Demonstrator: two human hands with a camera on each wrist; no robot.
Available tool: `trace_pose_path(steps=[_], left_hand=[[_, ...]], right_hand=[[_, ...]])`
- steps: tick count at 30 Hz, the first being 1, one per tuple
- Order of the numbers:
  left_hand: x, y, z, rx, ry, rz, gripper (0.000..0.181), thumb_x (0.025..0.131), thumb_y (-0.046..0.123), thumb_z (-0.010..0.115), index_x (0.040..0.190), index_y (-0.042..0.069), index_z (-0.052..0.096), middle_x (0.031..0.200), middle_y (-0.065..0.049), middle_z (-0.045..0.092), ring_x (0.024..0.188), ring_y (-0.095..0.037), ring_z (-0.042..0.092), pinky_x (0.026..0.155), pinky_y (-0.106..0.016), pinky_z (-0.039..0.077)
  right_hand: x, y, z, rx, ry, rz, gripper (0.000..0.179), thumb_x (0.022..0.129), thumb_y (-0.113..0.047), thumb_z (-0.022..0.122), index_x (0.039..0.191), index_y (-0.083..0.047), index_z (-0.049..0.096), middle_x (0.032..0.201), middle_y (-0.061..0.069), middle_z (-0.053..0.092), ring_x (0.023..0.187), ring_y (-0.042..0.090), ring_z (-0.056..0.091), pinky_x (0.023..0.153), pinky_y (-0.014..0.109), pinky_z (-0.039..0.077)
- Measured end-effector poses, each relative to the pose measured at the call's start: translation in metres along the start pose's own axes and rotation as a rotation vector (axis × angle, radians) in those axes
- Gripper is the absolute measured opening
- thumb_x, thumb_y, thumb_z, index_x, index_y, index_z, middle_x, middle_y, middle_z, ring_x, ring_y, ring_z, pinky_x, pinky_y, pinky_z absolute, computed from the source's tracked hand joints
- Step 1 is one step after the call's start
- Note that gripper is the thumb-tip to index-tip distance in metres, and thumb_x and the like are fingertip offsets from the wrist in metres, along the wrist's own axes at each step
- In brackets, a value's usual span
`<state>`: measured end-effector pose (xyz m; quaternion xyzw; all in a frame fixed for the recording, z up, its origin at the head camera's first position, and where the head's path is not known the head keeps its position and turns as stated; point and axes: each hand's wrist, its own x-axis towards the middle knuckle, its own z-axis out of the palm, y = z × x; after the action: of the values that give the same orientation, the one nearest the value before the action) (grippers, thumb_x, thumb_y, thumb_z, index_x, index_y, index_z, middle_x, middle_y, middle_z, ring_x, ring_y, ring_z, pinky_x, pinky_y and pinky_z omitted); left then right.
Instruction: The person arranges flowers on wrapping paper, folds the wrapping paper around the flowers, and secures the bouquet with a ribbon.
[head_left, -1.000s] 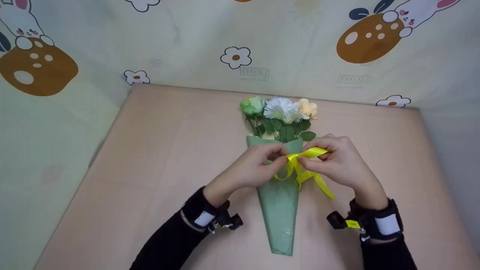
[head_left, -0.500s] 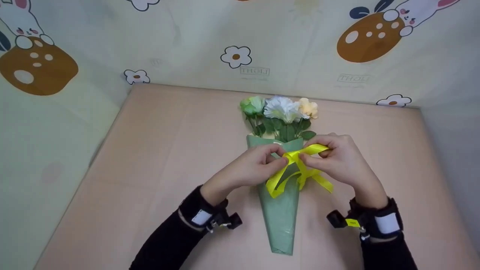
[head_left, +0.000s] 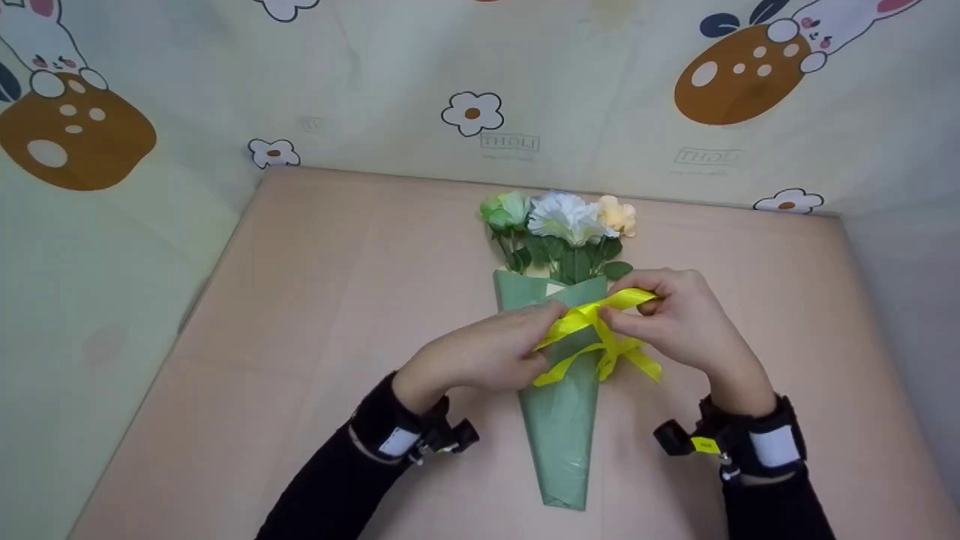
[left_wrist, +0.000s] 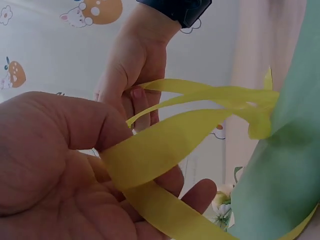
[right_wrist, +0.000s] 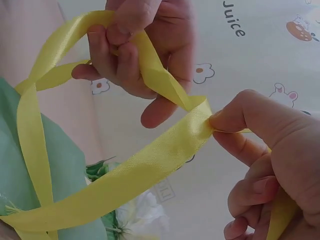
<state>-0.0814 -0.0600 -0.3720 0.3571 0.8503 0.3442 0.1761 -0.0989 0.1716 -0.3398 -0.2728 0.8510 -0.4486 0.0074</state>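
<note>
A bouquet in green wrapping paper (head_left: pixel 559 435) lies on the table, its bottom pointing toward me. A green flower (head_left: pixel 505 211), a pale blue-white flower (head_left: pixel 568 217) and a peach flower (head_left: pixel 617 216) stick out of the top. Yellow ribbon (head_left: pixel 574 322) goes around the upper wrapper, with loops and loose ends in front. My left hand (head_left: pixel 487 349) pinches a band of it between thumb and fingers, left of the crossing. On the other side my right hand (head_left: pixel 679 319) holds the ribbon (right_wrist: pixel 155 160) between thumb and index finger; more ribbon passes through its palm.
The bouquet rests on a pinkish table cover (head_left: pixel 337 300). Behind and to the left hangs a pale curtain (head_left: pixel 375 90) printed with rabbits, flowers and fruit. Black straps with small cameras circle both wrists.
My left hand has shifted slightly left and downward and turned palm down, drawing a ribbon loop out to the left. The right hand stays nearly still, holding its ribbon; the bouquet has not moved.
</note>
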Motion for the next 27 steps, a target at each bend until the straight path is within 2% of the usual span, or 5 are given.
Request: trace_pose_path(steps=[11, 15, 18, 24, 27], left_hand=[[-0.017, 0.005, -0.015, 0.291, 0.072, -0.118, 0.048, 0.082, -0.008, 0.048, 0.127, 0.009, 0.052, 0.118, -0.003, 0.052, 0.103, -0.013, 0.050, 0.088, -0.028, 0.044], [-0.025, 0.000, -0.023, 0.322, 0.154, -0.112, 0.039, 0.083, -0.005, 0.047, 0.119, 0.006, 0.057, 0.111, -0.003, 0.053, 0.096, -0.014, 0.050, 0.082, -0.027, 0.045], [-0.028, -0.008, -0.031, 0.192, 0.183, -0.062, 0.026, 0.088, 0.003, 0.045, 0.106, 0.010, 0.062, 0.097, 0.003, 0.058, 0.081, -0.011, 0.053, 0.070, -0.026, 0.046], [-0.037, -0.027, -0.047, -0.333, 0.094, -0.012, 0.015, 0.095, 0.023, 0.049, 0.103, 0.018, 0.061, 0.077, -0.001, 0.062, 0.061, -0.019, 0.059, 0.051, -0.030, 0.048], [-0.039, -0.033, -0.052, -0.395, 0.084, -0.003, 0.018, 0.093, 0.026, 0.052, 0.104, 0.016, 0.062, 0.085, -0.004, 0.063, 0.063, -0.021, 0.057, 0.056, -0.031, 0.047]], right_hand=[[0.000, -0.006, -0.002, 0.004, -0.032, 0.080, 0.008, 0.077, -0.012, 0.073, 0.083, -0.011, 0.068, 0.060, -0.002, 0.057, 0.036, 0.002, 0.029, 0.035, 0.019, 0.029], [0.000, -0.004, -0.001, -0.007, -0.044, 0.064, 0.008, 0.076, -0.013, 0.073, 0.083, -0.012, 0.068, 0.060, -0.002, 0.055, 0.039, 0.003, 0.030, 0.037, 0.020, 0.029], [-0.001, 0.005, -0.001, -0.024, -0.048, 0.057, 0.008, 0.076, -0.016, 0.074, 0.081, -0.017, 0.067, 0.061, -0.003, 0.054, 0.041, 0.006, 0.032, 0.039, 0.020, 0.030], [-0.004, 0.026, -0.005, -0.067, -0.115, 0.018, 0.008, 0.079, -0.032, 0.070, 0.083, -0.027, 0.065, 0.072, -0.007, 0.059, 0.052, 0.010, 0.047, 0.043, 0.023, 0.041], [-0.008, 0.028, -0.011, -0.098, -0.155, 0.008, 0.009, 0.081, -0.035, 0.068, 0.083, -0.027, 0.064, 0.071, -0.007, 0.059, 0.056, 0.010, 0.050, 0.045, 0.024, 0.043]])
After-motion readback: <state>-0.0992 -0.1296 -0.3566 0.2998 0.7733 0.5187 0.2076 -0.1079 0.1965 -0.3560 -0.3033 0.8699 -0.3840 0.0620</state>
